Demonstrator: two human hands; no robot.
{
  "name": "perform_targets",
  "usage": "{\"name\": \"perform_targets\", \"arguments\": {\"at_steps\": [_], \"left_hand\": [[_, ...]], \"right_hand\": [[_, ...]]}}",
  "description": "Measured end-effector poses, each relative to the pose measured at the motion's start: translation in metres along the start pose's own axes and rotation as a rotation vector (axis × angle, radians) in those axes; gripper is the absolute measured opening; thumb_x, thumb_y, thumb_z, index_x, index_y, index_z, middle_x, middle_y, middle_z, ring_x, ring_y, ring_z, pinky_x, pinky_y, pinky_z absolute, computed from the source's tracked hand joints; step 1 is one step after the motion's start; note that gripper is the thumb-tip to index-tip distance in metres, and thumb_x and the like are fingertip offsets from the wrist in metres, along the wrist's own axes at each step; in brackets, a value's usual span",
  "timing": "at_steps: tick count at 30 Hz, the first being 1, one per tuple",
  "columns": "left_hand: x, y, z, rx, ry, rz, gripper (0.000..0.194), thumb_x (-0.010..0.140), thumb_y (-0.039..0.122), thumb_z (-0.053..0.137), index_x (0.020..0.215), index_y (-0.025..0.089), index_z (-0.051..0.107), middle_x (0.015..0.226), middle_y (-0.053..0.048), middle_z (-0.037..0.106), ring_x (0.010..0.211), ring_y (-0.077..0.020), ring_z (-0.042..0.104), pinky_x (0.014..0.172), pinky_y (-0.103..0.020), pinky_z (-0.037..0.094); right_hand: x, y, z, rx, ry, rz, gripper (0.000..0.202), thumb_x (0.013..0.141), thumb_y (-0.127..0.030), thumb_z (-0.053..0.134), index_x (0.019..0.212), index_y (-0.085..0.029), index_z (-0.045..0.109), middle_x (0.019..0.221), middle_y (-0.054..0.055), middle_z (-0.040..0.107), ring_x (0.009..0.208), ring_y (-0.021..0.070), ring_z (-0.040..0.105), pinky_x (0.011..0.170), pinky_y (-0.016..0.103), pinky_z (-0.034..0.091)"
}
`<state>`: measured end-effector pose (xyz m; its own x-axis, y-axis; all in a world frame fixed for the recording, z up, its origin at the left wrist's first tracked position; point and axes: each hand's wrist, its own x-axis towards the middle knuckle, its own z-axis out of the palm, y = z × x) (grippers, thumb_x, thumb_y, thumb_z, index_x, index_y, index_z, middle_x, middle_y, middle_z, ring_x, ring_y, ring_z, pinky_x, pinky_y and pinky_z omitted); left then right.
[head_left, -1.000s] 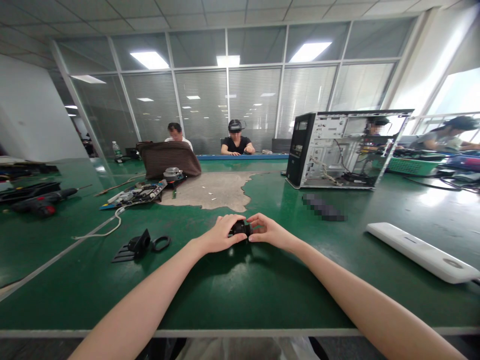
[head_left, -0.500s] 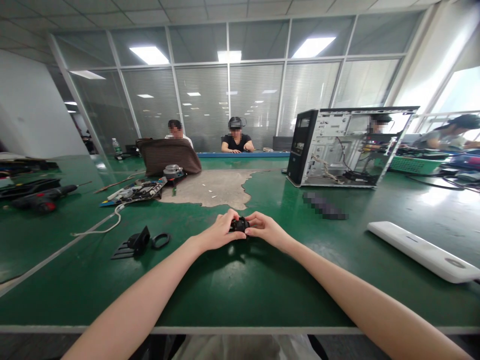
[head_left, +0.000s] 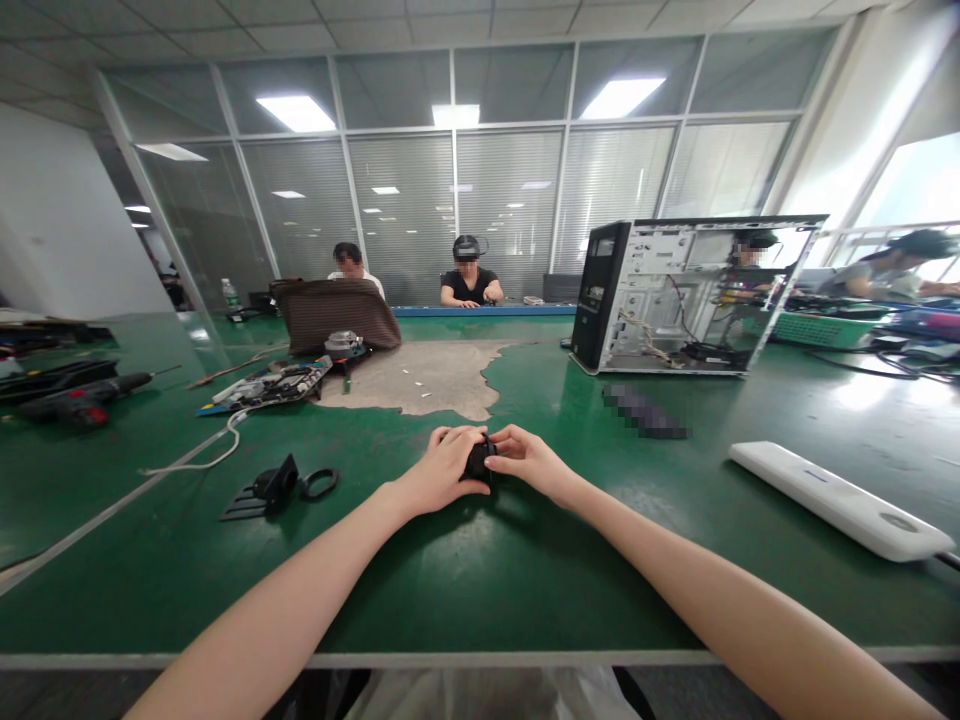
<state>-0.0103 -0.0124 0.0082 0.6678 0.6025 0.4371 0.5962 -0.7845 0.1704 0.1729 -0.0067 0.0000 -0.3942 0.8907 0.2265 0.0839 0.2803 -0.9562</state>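
Observation:
A small black part is held between both hands above the green table, near the middle of the head view. My left hand wraps its fingers over the part's left side and hides much of it. At the right side, the thumb and fingertips of my right hand pinch the part's edge. To the left on the table lie a black bracket with slats and a black ring, apart from each other.
An open computer case stands at the back right. A white bar-shaped device lies at right. Circuit boards, a white cable and a drill are at left. Two people sit across the table; others at right.
The black part has turned in my hands and shows a rounder, darker face. My left hand has rolled over it, its fingers reaching further across the top. The view has shifted slightly.

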Motion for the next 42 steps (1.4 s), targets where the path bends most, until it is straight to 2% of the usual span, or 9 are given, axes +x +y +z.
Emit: {"name": "perform_targets", "arguments": {"at_steps": [5,9,13,17,21,24,31,37,42], "left_hand": [[0.000,0.003,0.006,0.036,0.007,-0.106,0.075,0.069,0.047,0.058,0.127,0.023,0.017,0.128,-0.011,0.036,0.112,-0.0279,0.035,0.090,-0.045,0.023],[0.001,0.001,0.007,-0.024,-0.020,-0.136,0.067,0.069,0.047,0.057,0.123,0.023,0.025,0.119,-0.011,0.042,0.104,-0.0276,0.040,0.084,-0.043,0.030],[0.002,0.002,0.006,-0.169,0.031,-0.158,0.063,0.068,0.044,0.059,0.120,0.024,0.029,0.117,-0.009,0.043,0.104,-0.0259,0.041,0.085,-0.042,0.032],[0.004,0.008,0.005,-0.359,0.110,-0.200,0.065,0.071,0.040,0.059,0.122,0.023,0.023,0.118,-0.009,0.042,0.106,-0.0233,0.043,0.087,-0.039,0.034],[0.005,0.012,0.006,-0.510,0.120,-0.261,0.070,0.073,0.038,0.055,0.125,0.021,0.013,0.107,-0.009,0.048,0.089,-0.0192,0.053,0.078,-0.035,0.041],[0.003,0.011,0.008,-0.489,0.110,-0.296,0.069,0.073,0.037,0.055,0.125,0.020,0.013,0.101,-0.007,0.051,0.082,-0.0187,0.054,0.074,-0.035,0.042],[0.001,0.004,0.009,-0.267,0.038,-0.319,0.055,0.072,0.043,0.054,0.116,0.023,0.030,0.105,-0.005,0.051,0.093,-0.0243,0.049,0.083,-0.044,0.033],[0.003,0.006,0.005,-0.461,0.052,-0.241,0.045,0.076,0.038,0.050,0.112,0.019,0.031,0.097,-0.004,0.051,0.085,-0.0181,0.051,0.075,-0.031,0.040],[0.001,0.010,0.000,-0.475,0.071,-0.236,0.048,0.075,0.037,0.052,0.113,0.018,0.031,0.100,-0.006,0.049,0.088,-0.0190,0.050,0.076,-0.031,0.041]], "right_hand": [[-0.001,-0.001,0.002,-0.017,0.020,0.006,0.032,0.063,-0.032,0.066,0.087,-0.018,0.049,0.077,0.001,0.063,0.071,0.0152,0.060,0.070,0.032,0.046],[-0.002,0.002,0.002,-0.042,0.026,-0.019,0.033,0.065,-0.033,0.064,0.090,-0.020,0.048,0.075,-0.001,0.062,0.070,0.0146,0.059,0.067,0.031,0.047],[-0.002,0.001,0.003,-0.073,0.058,-0.064,0.029,0.067,-0.036,0.061,0.088,-0.019,0.051,0.080,0.001,0.060,0.071,0.0146,0.058,0.065,0.029,0.047],[-0.005,-0.007,0.007,-0.154,0.137,-0.154,0.027,0.072,-0.037,0.055,0.093,-0.020,0.054,0.088,0.002,0.057,0.066,0.0125,0.054,0.062,0.026,0.045],[-0.008,-0.011,0.010,-0.244,0.191,-0.200,0.027,0.075,-0.038,0.051,0.096,-0.022,0.055,0.082,0.001,0.056,0.065,0.0122,0.051,0.063,0.026,0.044],[-0.008,-0.009,0.010,-0.213,0.158,-0.195,0.027,0.075,-0.036,0.052,0.098,-0.021,0.055,0.084,0.002,0.058,0.075,0.0146,0.054,0.071,0.028,0.044],[-0.003,-0.001,0.005,-0.021,0.011,-0.136,0.028,0.068,-0.028,0.062,0.094,-0.019,0.054,0.095,0.003,0.061,0.086,0.0169,0.058,0.084,0.035,0.043],[-0.005,-0.007,0.007,-0.019,0.019,-0.141,0.031,0.072,-0.028,0.058,0.101,-0.019,0.055,0.097,0.004,0.061,0.092,0.0182,0.057,0.088,0.037,0.041],[-0.010,-0.014,0.006,0.010,-0.018,-0.185,0.030,0.070,-0.024,0.061,0.098,-0.020,0.053,0.102,0.004,0.058,0.094,0.0179,0.055,0.088,0.036,0.041]]}}
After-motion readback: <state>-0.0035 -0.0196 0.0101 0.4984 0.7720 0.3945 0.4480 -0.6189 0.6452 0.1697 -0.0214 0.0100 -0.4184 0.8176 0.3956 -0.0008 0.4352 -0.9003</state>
